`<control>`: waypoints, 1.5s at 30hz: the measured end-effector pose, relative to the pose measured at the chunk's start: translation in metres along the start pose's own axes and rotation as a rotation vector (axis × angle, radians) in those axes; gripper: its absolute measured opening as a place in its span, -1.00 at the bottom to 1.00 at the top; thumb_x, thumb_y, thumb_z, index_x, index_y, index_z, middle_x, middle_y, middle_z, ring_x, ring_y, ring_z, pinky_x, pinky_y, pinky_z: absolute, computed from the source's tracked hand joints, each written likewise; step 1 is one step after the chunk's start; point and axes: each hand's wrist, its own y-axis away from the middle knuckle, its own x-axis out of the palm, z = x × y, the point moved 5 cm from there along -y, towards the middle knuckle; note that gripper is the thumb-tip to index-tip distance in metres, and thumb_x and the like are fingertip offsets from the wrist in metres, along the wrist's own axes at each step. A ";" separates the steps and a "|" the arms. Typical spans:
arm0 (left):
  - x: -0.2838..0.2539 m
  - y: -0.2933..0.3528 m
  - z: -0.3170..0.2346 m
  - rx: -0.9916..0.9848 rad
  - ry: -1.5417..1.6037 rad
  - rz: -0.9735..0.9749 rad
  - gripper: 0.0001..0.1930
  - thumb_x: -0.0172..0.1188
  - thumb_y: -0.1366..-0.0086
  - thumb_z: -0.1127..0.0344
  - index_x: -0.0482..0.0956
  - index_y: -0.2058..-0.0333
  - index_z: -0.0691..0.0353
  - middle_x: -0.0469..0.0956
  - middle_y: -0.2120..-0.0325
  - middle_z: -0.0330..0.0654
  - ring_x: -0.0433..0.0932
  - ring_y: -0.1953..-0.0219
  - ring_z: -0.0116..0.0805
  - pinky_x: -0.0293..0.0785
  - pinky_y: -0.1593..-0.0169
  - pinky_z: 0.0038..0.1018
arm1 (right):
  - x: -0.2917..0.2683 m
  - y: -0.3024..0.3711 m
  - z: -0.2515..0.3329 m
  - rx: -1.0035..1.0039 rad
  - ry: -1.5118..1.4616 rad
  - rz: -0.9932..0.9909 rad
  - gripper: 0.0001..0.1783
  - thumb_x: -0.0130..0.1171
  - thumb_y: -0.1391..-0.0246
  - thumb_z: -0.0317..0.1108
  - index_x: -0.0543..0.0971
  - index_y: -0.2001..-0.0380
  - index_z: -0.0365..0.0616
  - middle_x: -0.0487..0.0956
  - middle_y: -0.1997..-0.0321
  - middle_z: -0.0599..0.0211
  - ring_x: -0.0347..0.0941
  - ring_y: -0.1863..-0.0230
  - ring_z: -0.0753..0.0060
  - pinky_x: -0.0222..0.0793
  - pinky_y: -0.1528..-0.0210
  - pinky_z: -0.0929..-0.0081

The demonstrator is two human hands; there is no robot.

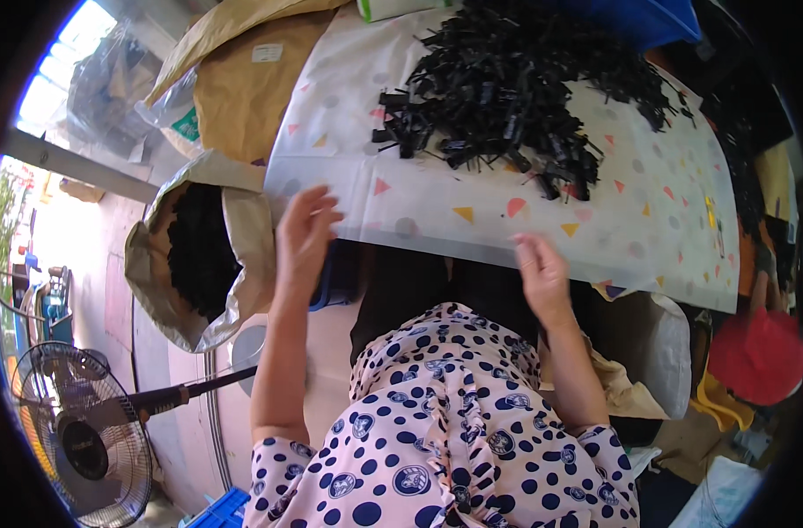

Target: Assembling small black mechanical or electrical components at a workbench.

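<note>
A heap of small black plastic parts (516,106) lies on a table with a white cover (331,185) printed with coloured triangles and dots. At the table's near left edge, my left hand (305,233) is raised with its fingers apart and nothing in them. It is beside an open paper sack (254,238) that holds more black pieces (196,255). My right hand (541,271) is over the front edge, nearer to me than the heap. Its fingers are pressed together, and anything between them is too small or hidden to make out.
A blue bin (657,22) stands behind the heap. Brown paper sacks (252,97) lie at the far left, and a fan (84,440) stands at the lower left. A small yellow-handled tool (711,216) rests near the right edge. Beyond it is a red object (761,356).
</note>
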 end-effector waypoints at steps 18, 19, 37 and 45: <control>0.136 -0.079 0.028 -0.160 0.167 0.205 -0.59 0.11 -0.14 0.50 0.42 -0.01 0.41 0.54 0.33 -0.11 0.57 0.36 -0.40 0.50 0.26 -0.54 | -0.024 -0.076 -0.024 -0.177 0.192 -0.242 -0.85 0.00 -0.25 -0.39 0.49 0.29 -0.27 0.42 0.44 0.46 0.25 0.39 0.66 0.24 0.26 0.70; 0.138 -0.075 0.026 -0.172 0.241 0.217 -0.60 0.11 -0.15 0.50 0.42 -0.01 0.41 0.54 0.32 -0.10 0.58 0.34 -0.41 0.51 0.25 -0.54 | -0.023 -0.076 -0.024 -0.182 0.188 -0.242 -0.85 0.00 -0.25 -0.39 0.49 0.29 -0.27 0.42 0.44 0.46 0.24 0.40 0.65 0.24 0.27 0.70; 0.111 -0.060 -0.002 0.302 -0.651 0.216 -0.70 0.20 -0.11 0.39 0.51 0.13 0.23 0.49 0.24 -0.09 0.52 0.46 -0.18 0.45 0.31 -0.37 | -0.024 -0.069 -0.025 -0.152 0.228 -0.253 -0.87 0.01 -0.24 -0.41 0.49 0.29 -0.25 0.48 0.43 0.38 0.33 0.41 0.58 0.30 0.26 0.66; 0.115 -0.080 -0.044 0.113 -0.025 0.282 -0.71 0.13 -0.22 0.36 0.49 0.11 0.38 0.56 0.50 -0.16 0.51 0.55 -0.52 0.37 0.49 -0.59 | -0.025 -0.073 -0.030 -0.218 0.240 -0.271 -0.87 0.01 -0.24 -0.42 0.50 0.24 -0.23 0.49 0.40 0.41 0.34 0.37 0.61 0.30 0.25 0.66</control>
